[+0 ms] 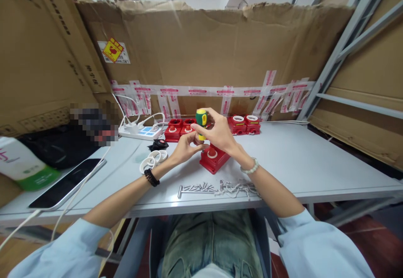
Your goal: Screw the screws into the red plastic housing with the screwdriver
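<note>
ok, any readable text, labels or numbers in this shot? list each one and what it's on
No text here reads cleanly.
Yellow diamond sticker on the back cardboard: red symbol, print too small.
Red-and-white tape along the cardboard: repeated print, blurred.
Left cardboard box: dark sideways print, illegible.
White and green pack: marks too small.
Screwdriver in right hand, left hand, red box: no text.

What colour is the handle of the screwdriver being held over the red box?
The screwdriver handle is green and yellow, seen best in the head view, gripped by the right hand.

green-and-yellow screwdriver, red box, white rings, grey table
</note>
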Demonstrator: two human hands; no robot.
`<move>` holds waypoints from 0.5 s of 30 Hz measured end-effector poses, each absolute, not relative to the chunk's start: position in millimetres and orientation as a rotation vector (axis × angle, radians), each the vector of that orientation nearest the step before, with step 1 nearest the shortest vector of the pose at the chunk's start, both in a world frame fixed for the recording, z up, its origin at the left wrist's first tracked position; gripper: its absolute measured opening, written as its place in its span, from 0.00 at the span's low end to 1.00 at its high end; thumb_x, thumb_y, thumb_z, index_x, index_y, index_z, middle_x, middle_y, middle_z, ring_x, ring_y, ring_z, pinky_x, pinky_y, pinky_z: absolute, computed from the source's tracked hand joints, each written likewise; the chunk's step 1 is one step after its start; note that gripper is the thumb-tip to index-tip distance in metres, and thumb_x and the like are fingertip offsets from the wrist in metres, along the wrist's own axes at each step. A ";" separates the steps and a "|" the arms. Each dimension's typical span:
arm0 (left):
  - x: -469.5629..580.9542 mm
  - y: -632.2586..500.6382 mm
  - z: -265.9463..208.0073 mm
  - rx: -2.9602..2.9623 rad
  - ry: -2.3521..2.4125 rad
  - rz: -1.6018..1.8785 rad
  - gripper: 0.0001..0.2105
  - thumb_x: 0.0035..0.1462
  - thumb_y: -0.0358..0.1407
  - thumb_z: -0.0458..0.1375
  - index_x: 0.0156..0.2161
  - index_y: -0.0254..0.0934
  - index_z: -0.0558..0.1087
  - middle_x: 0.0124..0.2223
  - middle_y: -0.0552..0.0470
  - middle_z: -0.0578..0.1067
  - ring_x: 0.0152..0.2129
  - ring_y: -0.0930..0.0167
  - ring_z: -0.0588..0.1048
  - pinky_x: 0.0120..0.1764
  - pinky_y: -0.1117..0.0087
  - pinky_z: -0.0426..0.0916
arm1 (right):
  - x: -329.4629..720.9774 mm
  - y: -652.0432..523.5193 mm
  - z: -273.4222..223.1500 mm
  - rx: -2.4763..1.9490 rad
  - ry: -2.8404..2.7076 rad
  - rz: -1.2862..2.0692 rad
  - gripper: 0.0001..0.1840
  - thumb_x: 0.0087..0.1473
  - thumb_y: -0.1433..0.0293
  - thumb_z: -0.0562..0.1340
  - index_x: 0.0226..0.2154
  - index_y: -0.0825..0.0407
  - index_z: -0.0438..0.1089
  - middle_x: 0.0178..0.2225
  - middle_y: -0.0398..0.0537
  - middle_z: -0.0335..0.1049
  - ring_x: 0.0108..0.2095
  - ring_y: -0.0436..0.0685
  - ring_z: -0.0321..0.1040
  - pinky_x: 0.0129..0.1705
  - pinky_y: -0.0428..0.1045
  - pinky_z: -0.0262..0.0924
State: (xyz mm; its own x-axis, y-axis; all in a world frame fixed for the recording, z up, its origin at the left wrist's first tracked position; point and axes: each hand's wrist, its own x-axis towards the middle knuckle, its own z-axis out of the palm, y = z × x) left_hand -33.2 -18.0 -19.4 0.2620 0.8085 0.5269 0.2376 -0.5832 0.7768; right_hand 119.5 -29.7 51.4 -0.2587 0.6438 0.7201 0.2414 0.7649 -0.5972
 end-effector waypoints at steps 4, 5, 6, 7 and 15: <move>-34.3 -21.8 -17.4 2.002 0.859 1.220 0.18 0.51 0.48 0.64 0.38 0.34 0.73 0.36 0.48 0.78 0.33 0.69 0.74 0.37 0.70 0.68 | 120.2 -29.3 50.9 -0.695 -1.825 0.421 0.16 0.50 0.62 0.64 0.41 0.53 0.68 0.31 0.44 0.72 0.31 0.52 0.69 0.38 0.50 0.65; -35.6 -23.1 -16.2 2.011 0.819 1.166 0.18 0.53 0.48 0.63 0.41 0.34 0.74 0.39 0.46 0.78 0.37 0.67 0.75 0.39 0.68 0.69 | 120.6 -29.5 51.0 -0.697 -1.817 0.409 0.16 0.50 0.62 0.64 0.41 0.53 0.68 0.31 0.44 0.72 0.31 0.52 0.69 0.38 0.50 0.65; -36.9 -24.1 -15.1 2.014 0.790 1.122 0.19 0.54 0.49 0.61 0.42 0.34 0.74 0.40 0.45 0.79 0.39 0.65 0.76 0.41 0.66 0.70 | 120.9 -29.7 51.1 -0.700 -1.812 0.402 0.17 0.51 0.63 0.64 0.42 0.53 0.68 0.32 0.44 0.72 0.31 0.52 0.69 0.38 0.50 0.65; -38.1 -24.6 -14.2 2.010 0.783 1.100 0.19 0.55 0.49 0.61 0.40 0.33 0.75 0.39 0.44 0.79 0.38 0.64 0.76 0.42 0.65 0.70 | 121.2 -30.1 51.3 -0.706 -1.810 0.400 0.17 0.51 0.63 0.64 0.42 0.54 0.68 0.32 0.44 0.72 0.31 0.52 0.69 0.38 0.50 0.64; -32.9 -19.2 -19.0 1.899 0.885 1.309 0.16 0.45 0.44 0.69 0.25 0.34 0.70 0.26 0.51 0.76 0.24 0.71 0.73 0.31 0.69 0.67 | 125.3 -25.1 49.2 -0.787 -1.768 0.448 0.21 0.49 0.61 0.65 0.45 0.52 0.66 0.34 0.45 0.72 0.32 0.53 0.68 0.39 0.52 0.64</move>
State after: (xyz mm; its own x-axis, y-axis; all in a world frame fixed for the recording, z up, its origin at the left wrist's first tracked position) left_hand -32.9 -19.2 -19.0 0.2704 0.8205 0.5037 0.1610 -0.5543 0.8166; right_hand 125.3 -25.1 49.2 -0.1833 0.7014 0.6888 0.2885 0.7082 -0.6444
